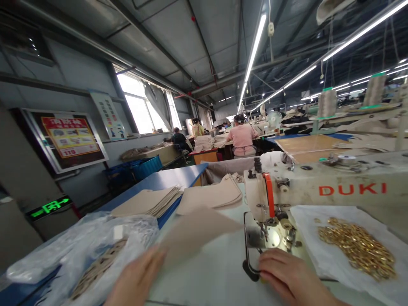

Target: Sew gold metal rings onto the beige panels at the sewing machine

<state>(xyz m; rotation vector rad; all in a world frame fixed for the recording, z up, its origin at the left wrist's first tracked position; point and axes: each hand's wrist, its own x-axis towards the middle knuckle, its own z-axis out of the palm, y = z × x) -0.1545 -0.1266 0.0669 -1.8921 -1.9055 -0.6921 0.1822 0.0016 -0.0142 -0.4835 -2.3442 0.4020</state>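
Observation:
My left hand is at the bottom edge, closed on the corner of a beige fabric piece that lifts off the table, blurred by motion. My right hand rests on the table just in front of the needle plate of a white sewing machine marked DUKI, fingers curled down near the presser foot; whether they hold anything is hidden. Two stacks of cut beige fabric lie farther back on the table.
A pile of small gold metal rings sits on white paper right of the needle. Crumpled clear plastic bags lie at the left. A person in pink sits with their back to me ahead. Thread cones stand at right.

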